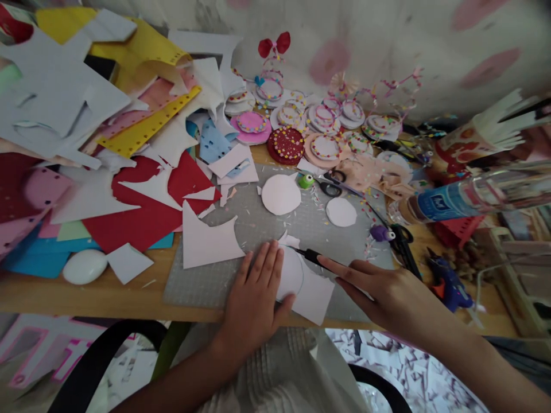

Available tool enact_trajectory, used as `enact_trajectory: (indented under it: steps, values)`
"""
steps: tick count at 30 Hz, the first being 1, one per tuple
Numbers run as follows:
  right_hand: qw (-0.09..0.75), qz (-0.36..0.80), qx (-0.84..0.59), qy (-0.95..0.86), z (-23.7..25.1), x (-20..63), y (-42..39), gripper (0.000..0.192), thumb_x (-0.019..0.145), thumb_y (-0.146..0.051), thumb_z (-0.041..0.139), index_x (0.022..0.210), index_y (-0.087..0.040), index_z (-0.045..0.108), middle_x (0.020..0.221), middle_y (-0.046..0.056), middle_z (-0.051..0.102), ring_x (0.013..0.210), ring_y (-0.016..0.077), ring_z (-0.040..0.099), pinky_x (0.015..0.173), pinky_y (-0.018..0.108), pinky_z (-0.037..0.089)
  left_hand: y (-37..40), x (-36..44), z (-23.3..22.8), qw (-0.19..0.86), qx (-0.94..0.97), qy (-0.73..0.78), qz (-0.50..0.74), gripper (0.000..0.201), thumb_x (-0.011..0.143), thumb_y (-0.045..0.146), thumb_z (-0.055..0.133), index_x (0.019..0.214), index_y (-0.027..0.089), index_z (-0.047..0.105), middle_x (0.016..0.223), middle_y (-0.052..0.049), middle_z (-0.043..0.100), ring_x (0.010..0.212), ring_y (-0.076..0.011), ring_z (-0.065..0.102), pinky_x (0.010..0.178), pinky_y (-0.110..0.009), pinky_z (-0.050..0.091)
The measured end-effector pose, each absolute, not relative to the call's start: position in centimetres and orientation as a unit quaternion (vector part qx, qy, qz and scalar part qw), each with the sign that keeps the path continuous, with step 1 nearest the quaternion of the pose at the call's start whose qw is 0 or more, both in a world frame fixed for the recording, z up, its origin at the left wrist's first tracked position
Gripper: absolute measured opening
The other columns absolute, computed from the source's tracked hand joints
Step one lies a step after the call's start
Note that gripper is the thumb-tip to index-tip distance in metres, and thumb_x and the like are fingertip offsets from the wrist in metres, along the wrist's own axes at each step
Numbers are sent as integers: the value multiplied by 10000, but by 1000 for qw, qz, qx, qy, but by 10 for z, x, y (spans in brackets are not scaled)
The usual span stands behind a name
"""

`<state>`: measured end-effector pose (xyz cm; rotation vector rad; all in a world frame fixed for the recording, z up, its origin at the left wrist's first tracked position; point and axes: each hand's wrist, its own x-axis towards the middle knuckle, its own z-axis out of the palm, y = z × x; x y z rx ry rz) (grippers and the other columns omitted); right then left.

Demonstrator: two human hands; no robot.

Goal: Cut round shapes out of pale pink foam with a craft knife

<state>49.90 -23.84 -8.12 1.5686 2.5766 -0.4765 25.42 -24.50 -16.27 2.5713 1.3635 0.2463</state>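
**Cutting white foam on the grey mat**

My left hand (253, 295) lies flat, fingers spread, pressing a white sheet (307, 289) with a round piece (289, 272) on it against the cutting mat (206, 281). My right hand (379, 292) grips a black-handled knife (307, 255), its tip at the round piece's edge. Farther up the mat lie two white circles (281, 194), scissors (329, 186) and decorated foam discs (286, 145).

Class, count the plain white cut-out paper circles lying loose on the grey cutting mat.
2: a larger white paper circle at mat centre and a smaller white paper circle to its right. Another may hide under the left hand.
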Motion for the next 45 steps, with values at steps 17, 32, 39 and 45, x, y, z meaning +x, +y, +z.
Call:
enact_trajectory:
  steps: [17,32,39,45]
  values:
    - [98,-65,483,868,-72,487,-234,546,909,-153,496,1445,-237,441,710,-8,661,471,101,603,411,228,316,-248,256,-163,99,878,464,70,1031,820,740,426,1508,6,200,1591,-194,190,1465,-337,196,1172,-516,91]
    - [92,-110,534,833,-81,490,-254,579,927,-168,444,1488,-284,362,716,6,661,508,136,629,433,234,349,-248,258,-163,95,877,468,60,1045,828,775,330,1512,-2,183,1591,-194,183,1457,-352,209,1148,-549,140]
    - [81,-95,553,824,-80,485,-266,547,929,-181,443,1465,-279,405,694,-3,664,482,134,639,391,243,303,-247,257,-164,93,877,467,60,1037,833,779,305,1509,1,199,1592,-195,177,1457,-352,210,1155,-545,115]
    - [59,-126,581,802,-84,483,-274,512,951,-214,424,1459,-273,423,734,8,703,520,159,669,412,239,398,-247,257,-164,94,877,467,66,1029,833,780,305,1509,11,205,1593,-186,183,1458,-344,214,1155,-540,130]
